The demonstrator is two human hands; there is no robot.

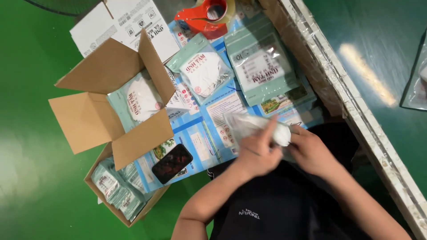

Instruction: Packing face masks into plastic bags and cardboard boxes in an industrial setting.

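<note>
Hands: my left hand (258, 153) and right hand (311, 151) both pinch a white mask (280, 133) in a clear bag (240, 124).
Mask: between my fingertips, above my lap.
Near: mint packs (262, 62) ahead; open box (111, 102) left.
Edges: table edge (356, 111) close right; green floor (31, 155) open left.

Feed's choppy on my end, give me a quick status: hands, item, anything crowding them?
Left hand and right hand both gripping a white face mask with its clear pouch. Held over the blue printed sheet. Phone and open cardboard box off left, not obstructing.
</note>
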